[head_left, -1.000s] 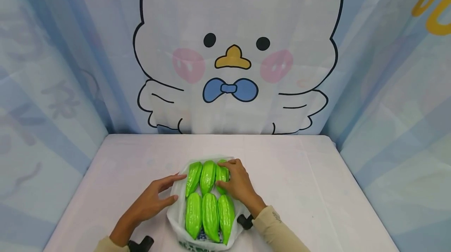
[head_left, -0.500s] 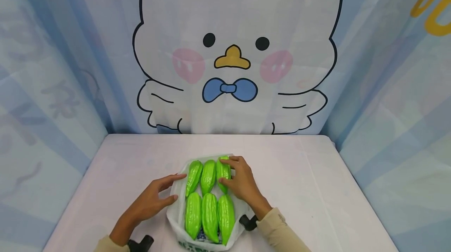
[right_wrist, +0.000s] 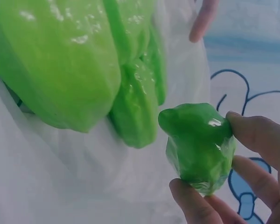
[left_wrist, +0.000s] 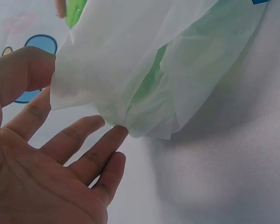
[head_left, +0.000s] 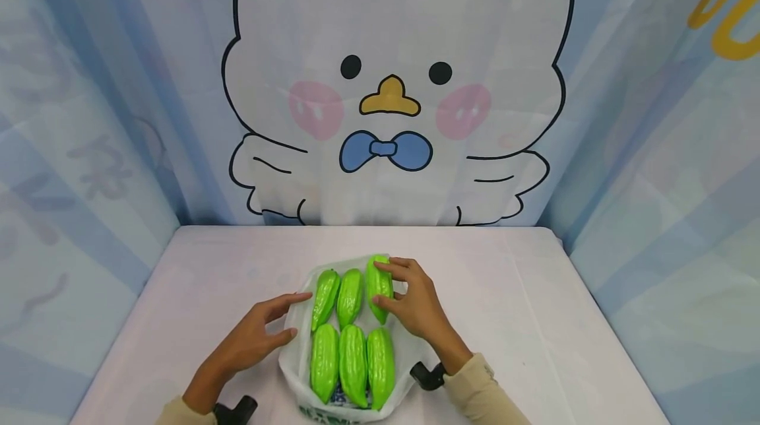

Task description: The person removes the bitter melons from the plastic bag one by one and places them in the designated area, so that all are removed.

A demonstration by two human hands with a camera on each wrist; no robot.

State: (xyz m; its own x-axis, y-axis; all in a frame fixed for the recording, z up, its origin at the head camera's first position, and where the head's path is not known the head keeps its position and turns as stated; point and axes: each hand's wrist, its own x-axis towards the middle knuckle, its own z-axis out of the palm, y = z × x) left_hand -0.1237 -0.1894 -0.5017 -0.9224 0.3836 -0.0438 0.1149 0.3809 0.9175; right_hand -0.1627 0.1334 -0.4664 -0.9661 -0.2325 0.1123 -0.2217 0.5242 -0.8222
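Pinching one gourd (head_left: 378, 284), five others (head_left: 353, 365) nearby

There are six green vegetables (head_left: 353, 365) and one bag (head_left: 408, 352).

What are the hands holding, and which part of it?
The right grip pinches one green vegetable by its sides, between fingers and thumb. The left grip, fingers spread, just seems to touch the white bag at its edge.
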